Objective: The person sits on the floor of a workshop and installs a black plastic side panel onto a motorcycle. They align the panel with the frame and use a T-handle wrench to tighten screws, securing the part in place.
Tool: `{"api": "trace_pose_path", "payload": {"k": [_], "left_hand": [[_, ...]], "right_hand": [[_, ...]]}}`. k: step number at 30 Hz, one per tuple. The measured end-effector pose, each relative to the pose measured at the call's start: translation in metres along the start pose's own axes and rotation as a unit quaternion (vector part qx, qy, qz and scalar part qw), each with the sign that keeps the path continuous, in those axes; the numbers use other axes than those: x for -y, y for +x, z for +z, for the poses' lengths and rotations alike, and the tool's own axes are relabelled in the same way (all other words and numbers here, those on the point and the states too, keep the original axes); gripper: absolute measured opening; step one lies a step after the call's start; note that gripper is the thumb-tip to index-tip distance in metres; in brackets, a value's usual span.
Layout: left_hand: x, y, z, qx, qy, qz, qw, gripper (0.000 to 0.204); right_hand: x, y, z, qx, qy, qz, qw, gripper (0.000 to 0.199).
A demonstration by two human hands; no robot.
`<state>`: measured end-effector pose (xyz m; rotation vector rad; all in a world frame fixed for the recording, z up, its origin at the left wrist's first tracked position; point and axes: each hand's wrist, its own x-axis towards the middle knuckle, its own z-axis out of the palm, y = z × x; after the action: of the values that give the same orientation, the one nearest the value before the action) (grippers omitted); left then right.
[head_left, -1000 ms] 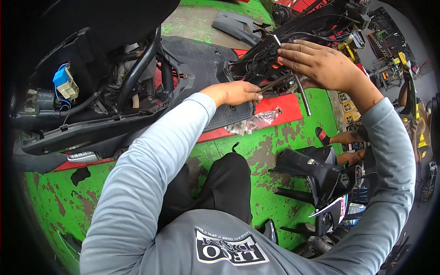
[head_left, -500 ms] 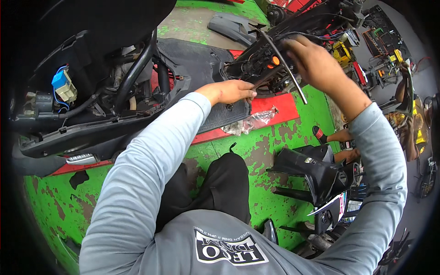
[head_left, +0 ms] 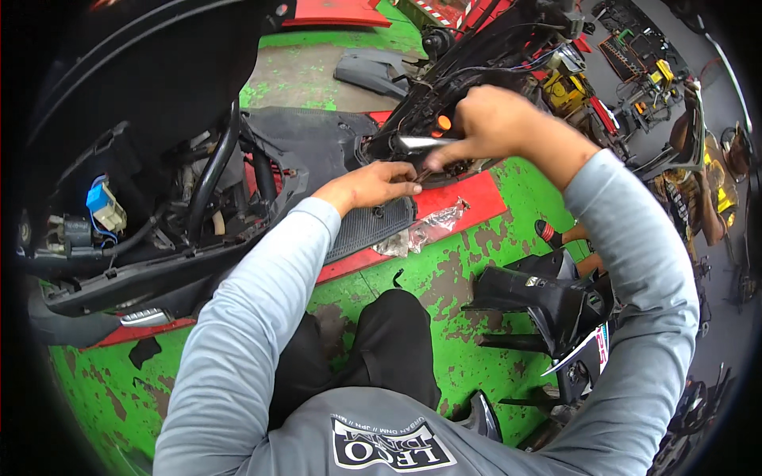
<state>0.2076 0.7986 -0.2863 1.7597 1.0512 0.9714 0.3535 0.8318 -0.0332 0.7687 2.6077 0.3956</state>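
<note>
A metal T-handle wrench [head_left: 422,143] is at the opened front part of a partly stripped scooter [head_left: 309,131], its crossbar now seen nearly end-on. My right hand [head_left: 498,127] is closed on its handle, fingers partly blurred by motion. My left hand [head_left: 373,186] is closed, thumb and fingertips pinched round the lower end of the wrench's shaft by the footboard's edge. What the wrench's tip engages is hidden by my fingers. An orange round part [head_left: 443,124] shows just beyond the crossbar, among dark wiring.
Under the scooter runs a red platform [head_left: 480,198] with a crumpled clear plastic bag [head_left: 432,228] on it. Black body panels [head_left: 540,305] lie on the green floor at right, near another person's foot [head_left: 549,234]. Tools lie on a dark surface [head_left: 635,59] at far right.
The wrench's crossbar has swung round, from slanting across the view to pointing left. My right hand has turned with it and come closer to my left hand. The view has shifted slightly.
</note>
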Motion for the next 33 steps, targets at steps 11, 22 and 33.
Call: {"api": "trace_pose_path", "payload": {"k": [11, 22, 33], "left_hand": [[-0.010, -0.001, 0.005, 0.023, 0.001, -0.005, 1.000, 0.023], [-0.050, 0.013, 0.034, -0.159, 0.023, 0.097, 0.982, 0.025], [-0.044, 0.006, 0.022, -0.141, -0.005, 0.072, 0.987, 0.015]], "right_hand": [[-0.013, -0.023, 0.018, -0.069, 0.085, 0.088, 0.990, 0.073], [-0.029, -0.003, 0.042, 0.031, 0.162, 0.143, 0.976, 0.055], [-0.056, -0.033, 0.019, -0.224, -0.152, -0.335, 0.902, 0.065]]}}
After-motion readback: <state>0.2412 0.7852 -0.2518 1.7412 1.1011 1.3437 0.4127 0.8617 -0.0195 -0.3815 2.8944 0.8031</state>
